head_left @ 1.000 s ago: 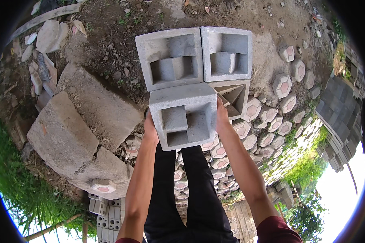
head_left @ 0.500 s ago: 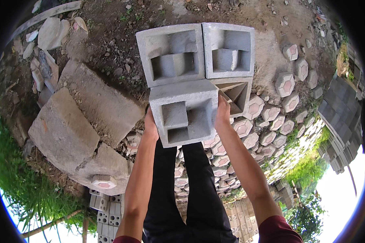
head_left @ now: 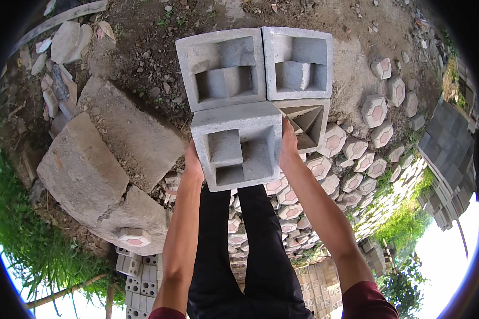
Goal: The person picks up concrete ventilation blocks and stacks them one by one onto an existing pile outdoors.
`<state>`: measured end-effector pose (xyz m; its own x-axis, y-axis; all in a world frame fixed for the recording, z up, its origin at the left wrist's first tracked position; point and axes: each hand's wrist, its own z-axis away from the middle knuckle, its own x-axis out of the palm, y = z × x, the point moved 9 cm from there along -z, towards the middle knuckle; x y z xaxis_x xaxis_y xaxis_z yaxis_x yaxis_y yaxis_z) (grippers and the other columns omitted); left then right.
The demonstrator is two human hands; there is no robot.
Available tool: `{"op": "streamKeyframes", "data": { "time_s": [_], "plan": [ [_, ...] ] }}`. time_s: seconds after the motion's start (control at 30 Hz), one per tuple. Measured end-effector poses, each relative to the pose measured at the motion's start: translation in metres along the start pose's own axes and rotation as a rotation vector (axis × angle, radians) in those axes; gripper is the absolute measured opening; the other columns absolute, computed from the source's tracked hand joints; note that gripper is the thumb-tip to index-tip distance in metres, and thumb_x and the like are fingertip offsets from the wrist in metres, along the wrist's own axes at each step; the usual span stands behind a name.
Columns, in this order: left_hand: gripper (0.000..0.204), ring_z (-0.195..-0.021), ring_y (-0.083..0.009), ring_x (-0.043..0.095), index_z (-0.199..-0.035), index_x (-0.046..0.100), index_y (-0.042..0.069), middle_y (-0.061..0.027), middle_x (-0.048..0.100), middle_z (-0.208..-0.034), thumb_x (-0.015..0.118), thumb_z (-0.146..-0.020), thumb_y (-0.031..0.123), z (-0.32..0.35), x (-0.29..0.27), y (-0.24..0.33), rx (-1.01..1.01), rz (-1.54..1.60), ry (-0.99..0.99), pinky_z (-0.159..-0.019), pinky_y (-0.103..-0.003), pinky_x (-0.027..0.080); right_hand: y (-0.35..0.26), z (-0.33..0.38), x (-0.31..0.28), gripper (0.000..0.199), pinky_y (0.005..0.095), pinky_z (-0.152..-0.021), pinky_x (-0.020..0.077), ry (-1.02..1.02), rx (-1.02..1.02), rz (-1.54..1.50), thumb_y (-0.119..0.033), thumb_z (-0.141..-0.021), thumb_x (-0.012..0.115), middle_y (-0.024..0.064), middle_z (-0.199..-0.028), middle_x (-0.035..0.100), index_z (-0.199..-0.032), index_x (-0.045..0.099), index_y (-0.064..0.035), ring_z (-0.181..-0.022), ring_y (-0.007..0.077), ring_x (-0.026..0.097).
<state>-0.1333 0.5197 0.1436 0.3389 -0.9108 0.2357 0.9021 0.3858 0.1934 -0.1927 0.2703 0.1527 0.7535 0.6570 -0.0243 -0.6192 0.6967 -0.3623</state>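
Grey square hollow concrete block (head_left: 237, 147) edges toward 10 o'clock; I see left hand (head_left: 193, 161) gripping its 9 o'clock side, right hand (head_left: 289, 142) its 3.

Your left hand (head_left: 193, 161) and right hand (head_left: 289, 144) are partly hidden behind the grey block (head_left: 237, 119) you hold; that block also covers your feet and part of the triangular-celled block (head_left: 308, 121); the lower edge cuts off your maroon sleeves (head_left: 368, 300) and the round-holed block stack (head_left: 142, 287); toward your right, the farthest pavers (head_left: 396, 192) are too small to tell apart.
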Motion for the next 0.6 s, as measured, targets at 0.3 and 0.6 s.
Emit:
{"op": "streamKeyframes", "data": {
  "time_s": [0.3,0.6],
  "plan": [
    [0.046,-0.107,-0.0234,0.054,-0.123,0.05,0.002,-0.0109,0.057,-0.118,0.032,-0.095,0.033,0.001,0.002,0.002,-0.027,-0.065,-0.02,-0.091,-0.038,0.044,0.006,-0.006,-0.009,0.062,0.0354,-0.093,0.0384,0.079,0.0,0.005,-0.051,-0.091,0.044,0.0153,-0.122,0.051,-0.127,0.041,-0.0014,-0.111,0.0241,0.05],
    [0.047,-0.109,-0.0254,0.054,-0.127,0.046,0.0,-0.0134,0.054,-0.121,0.034,-0.095,0.032,0.003,0.004,0.006,-0.011,-0.066,-0.025,-0.092,-0.04,0.045,-0.005,-0.009,-0.012,0.05,0.0321,-0.092,0.037,0.099,-0.176,0.028,-0.042,-0.094,0.045,0.0139,-0.114,0.057,-0.118,0.051,0.0013,-0.104,0.023,0.052]
  ]
}}
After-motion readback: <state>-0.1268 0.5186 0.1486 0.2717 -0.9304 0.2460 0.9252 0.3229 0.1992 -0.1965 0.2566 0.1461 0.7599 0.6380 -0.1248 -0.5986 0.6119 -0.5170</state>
